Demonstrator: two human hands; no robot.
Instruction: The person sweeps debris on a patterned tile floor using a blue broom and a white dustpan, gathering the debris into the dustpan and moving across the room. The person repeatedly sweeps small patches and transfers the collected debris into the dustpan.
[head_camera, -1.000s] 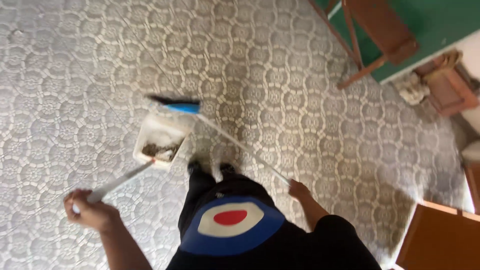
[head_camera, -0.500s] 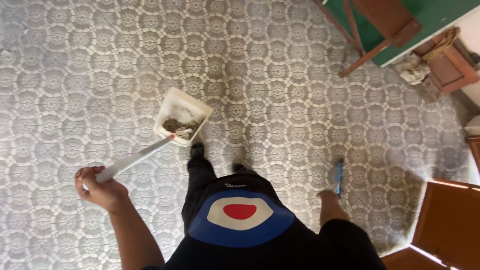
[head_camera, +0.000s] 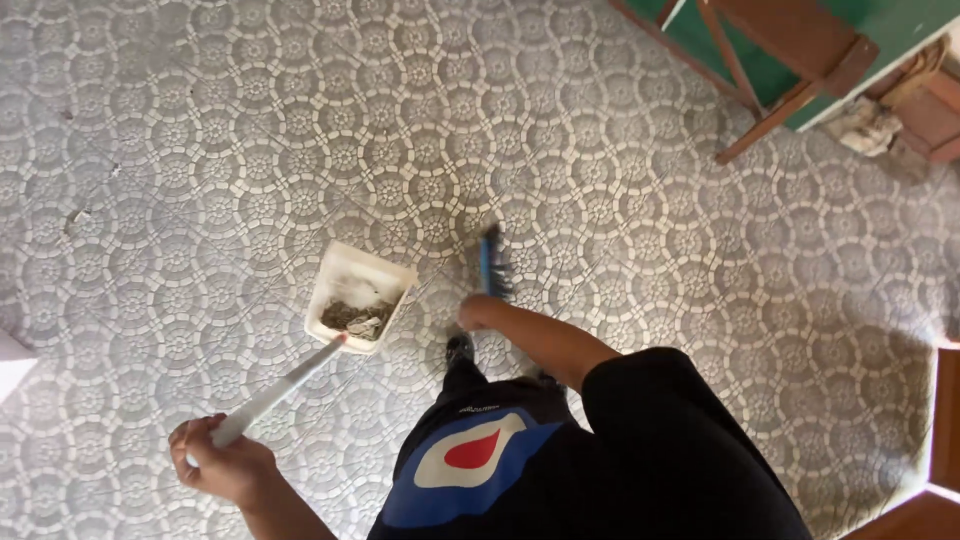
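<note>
The grey-and-cream patterned tile floor (head_camera: 200, 130) fills most of the view, with a brown wooden chair (head_camera: 790, 50) at the top right. The white plastic long-handled dustpan (head_camera: 357, 295), dirt lying in it, now sits lower and nearer the feet than half a second ago; the left hand (head_camera: 215, 462) is wrapped around its pale handle. The blue-headed broom (head_camera: 489, 262) has swung from the right side to the front, the right hand (head_camera: 476, 312) apparently closed on its stick, though blur hides the fingers.

We see no packages, labels, signs or screens anywhere here, near or far, left or right, on the floor or beside the furniture.
</note>
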